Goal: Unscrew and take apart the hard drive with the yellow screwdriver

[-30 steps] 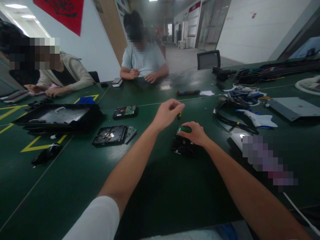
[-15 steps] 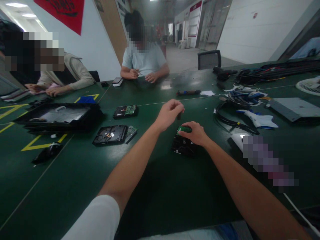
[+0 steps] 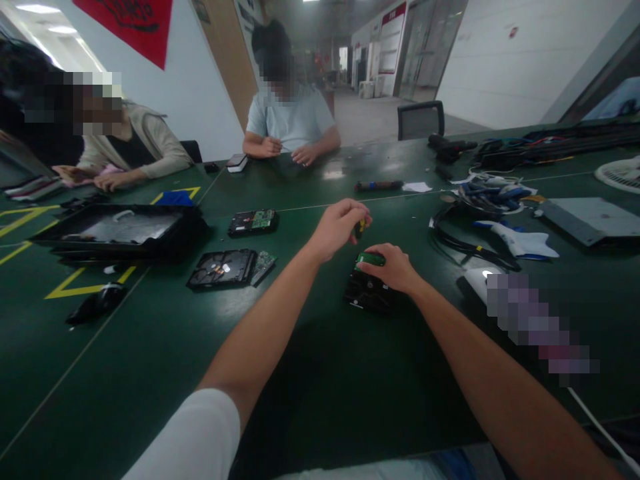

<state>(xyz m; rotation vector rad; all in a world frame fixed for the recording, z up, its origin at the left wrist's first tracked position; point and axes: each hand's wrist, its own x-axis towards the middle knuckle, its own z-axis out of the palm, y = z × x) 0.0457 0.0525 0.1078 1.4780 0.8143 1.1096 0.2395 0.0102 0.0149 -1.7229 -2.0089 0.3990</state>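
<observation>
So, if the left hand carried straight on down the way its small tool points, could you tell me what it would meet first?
Most likely the hard drive under the right hand, near its green circuit board. The left hand holds a small screwdriver just above it, though the depth is hard to judge.

Green table (image 3: 150,373) w/ hard drives (image 3: 221,269), black tray (image 3: 120,230), cables (image 3: 465,243), screwdriver (image 3: 379,185).

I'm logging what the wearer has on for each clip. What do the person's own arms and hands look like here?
Both arms are bare from the forearm down. The left arm shows a short white sleeve at the upper arm. The left hand and right hand wear no gloves; no rings, watch or markings are visible.
</observation>
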